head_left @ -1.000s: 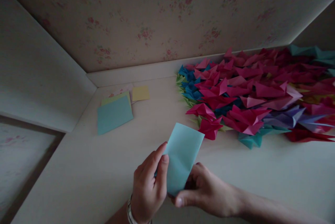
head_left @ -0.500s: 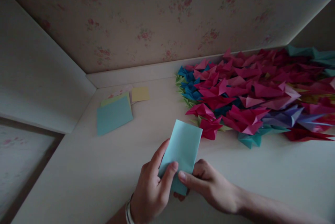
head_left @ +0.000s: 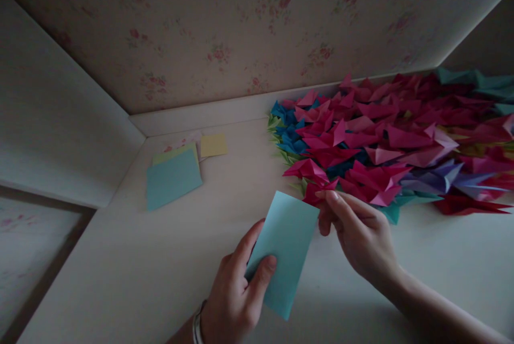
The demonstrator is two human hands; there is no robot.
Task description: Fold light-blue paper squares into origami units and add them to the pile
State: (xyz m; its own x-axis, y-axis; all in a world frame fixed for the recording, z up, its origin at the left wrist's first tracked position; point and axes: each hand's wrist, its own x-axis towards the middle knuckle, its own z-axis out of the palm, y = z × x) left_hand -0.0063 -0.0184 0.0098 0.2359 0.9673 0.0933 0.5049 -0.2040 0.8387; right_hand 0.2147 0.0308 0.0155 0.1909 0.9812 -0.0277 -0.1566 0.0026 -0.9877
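A light blue paper (head_left: 286, 250), folded into a long rectangle, is held above the pale tabletop. My left hand (head_left: 236, 290) pinches its lower left edge between thumb and fingers. My right hand (head_left: 359, 231) is at the paper's upper right edge, fingers curled and pressed together near the corner; whether they grip it I cannot tell. A metal bracelet (head_left: 196, 325) shows on my left wrist.
A big heap of folded paper pieces (head_left: 385, 140), mostly pink with blue, purple, green and teal, fills the table's back right. A stack of flat sheets (head_left: 172, 179), light blue on top, and a yellow sheet (head_left: 213, 145) lie at the back left corner. A flowered wall (head_left: 225, 44) stands behind.
My right hand has left the paper's lower edge and moved up to its upper right side. The paper now hangs lower and more tilted, held by the left hand.
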